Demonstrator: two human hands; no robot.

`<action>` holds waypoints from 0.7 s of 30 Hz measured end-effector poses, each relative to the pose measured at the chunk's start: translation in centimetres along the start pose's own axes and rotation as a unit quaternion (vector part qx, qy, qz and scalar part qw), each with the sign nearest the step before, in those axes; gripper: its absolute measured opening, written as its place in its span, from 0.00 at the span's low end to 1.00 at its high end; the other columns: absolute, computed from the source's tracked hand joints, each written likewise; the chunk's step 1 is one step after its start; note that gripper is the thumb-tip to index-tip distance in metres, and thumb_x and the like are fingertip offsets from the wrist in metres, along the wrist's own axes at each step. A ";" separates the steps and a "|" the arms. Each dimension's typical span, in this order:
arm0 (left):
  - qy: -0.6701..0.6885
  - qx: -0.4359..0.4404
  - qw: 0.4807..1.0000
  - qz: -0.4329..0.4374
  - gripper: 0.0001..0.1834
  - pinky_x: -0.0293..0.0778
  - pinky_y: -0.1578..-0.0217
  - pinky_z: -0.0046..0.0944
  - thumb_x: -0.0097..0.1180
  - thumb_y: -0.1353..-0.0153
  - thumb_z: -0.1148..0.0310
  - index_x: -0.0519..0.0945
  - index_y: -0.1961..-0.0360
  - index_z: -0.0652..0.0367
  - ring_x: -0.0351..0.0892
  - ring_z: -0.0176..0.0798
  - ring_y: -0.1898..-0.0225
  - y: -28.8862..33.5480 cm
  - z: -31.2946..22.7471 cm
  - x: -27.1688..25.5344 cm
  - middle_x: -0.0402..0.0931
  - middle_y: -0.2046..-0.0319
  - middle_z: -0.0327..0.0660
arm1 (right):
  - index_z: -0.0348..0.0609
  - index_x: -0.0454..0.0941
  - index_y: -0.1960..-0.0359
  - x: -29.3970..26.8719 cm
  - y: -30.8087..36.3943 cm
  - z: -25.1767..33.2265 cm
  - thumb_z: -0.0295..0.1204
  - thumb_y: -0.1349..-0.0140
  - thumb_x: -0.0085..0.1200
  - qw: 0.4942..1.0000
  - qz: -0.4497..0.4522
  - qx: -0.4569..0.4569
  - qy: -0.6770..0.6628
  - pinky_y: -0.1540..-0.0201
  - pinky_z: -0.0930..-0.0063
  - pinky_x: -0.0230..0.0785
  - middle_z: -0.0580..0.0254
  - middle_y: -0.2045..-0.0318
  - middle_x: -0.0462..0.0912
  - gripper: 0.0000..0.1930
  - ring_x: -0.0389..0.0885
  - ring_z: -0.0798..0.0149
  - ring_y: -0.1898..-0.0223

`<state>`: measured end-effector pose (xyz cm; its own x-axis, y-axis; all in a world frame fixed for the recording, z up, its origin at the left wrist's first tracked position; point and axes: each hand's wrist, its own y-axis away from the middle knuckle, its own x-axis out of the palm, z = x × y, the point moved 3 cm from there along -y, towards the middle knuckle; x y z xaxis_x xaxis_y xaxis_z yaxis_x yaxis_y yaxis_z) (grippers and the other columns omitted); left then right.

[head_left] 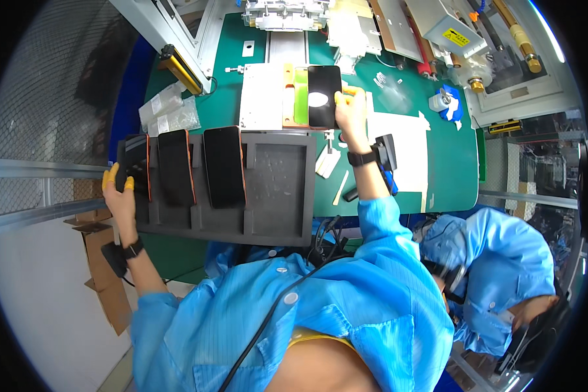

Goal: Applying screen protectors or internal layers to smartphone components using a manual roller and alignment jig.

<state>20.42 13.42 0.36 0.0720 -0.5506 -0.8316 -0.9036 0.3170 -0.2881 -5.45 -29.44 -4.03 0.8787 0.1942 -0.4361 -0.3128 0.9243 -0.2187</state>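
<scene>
Yellow covers (113,171) cap fingertips on both hands. The right hand (353,117) grasps the right edge of a black-screened phone (325,117), thumb and fingers closed on it; the phone is just right of a bright green pad (300,98) on a fixture towards the worktop's far edge. The left hand (119,201) has its fingers bent at the left edge of a dark tray (277,183), against the leftmost phone (137,163); whether they grip phone or tray, I cannot tell. Two more phones, a middle one (175,166) and a right one (224,166), lie in the tray, which sits along the near left edge of the green worktop (454,163). Clear plastic bags (176,112) lie beyond the tray's far left corner. Towards the worktop's right edge are a white sheet (405,157) and a blue cloth (453,112) beside a white bottle (440,101). A co-worker (503,261) in blue leans beyond the near right corner.
</scene>
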 end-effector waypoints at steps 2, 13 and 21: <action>0.069 0.030 0.997 0.020 0.23 0.52 0.44 0.42 0.56 0.53 0.74 0.72 0.52 0.53 0.57 0.48 0.43 1.8 -4.7 0.1 0.61 0.46 0.51 | 0.35 0.65 0.61 1.8 -1.2 -2.1 0.25 0.48 0.49 0.998 -0.018 -0.057 -0.007 0.68 0.73 0.66 0.54 0.75 0.75 0.13 0.74 0.64 0.75; 0.147 0.180 0.962 0.141 0.22 0.54 0.44 0.41 0.58 0.56 0.77 0.75 0.56 0.53 0.57 0.47 0.44 8.5 -21.1 4.1 0.61 0.46 0.45 | 0.31 0.66 0.55 0.0 0.0 -5.2 0.32 0.48 0.50 0.974 0.041 -0.179 0.131 0.50 0.60 0.58 0.41 0.59 0.71 0.21 0.67 0.45 0.55; 0.132 0.236 0.928 0.257 0.20 0.45 0.44 0.46 0.56 0.52 0.71 0.74 0.54 0.51 0.53 0.47 0.41 11.2 -24.0 7.0 0.61 0.46 0.44 | 0.34 0.76 0.75 -15.3 11.4 -10.8 0.39 0.46 0.51 0.896 0.045 0.209 0.389 0.73 0.61 0.66 0.45 0.82 0.76 0.17 0.78 0.51 0.76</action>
<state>0.72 -5.38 2.72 -0.4792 -0.3837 -0.7894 -0.4994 0.8588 -0.1142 -26.35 -25.41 -9.26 0.2877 0.1372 -0.9478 -0.0649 0.9902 0.1237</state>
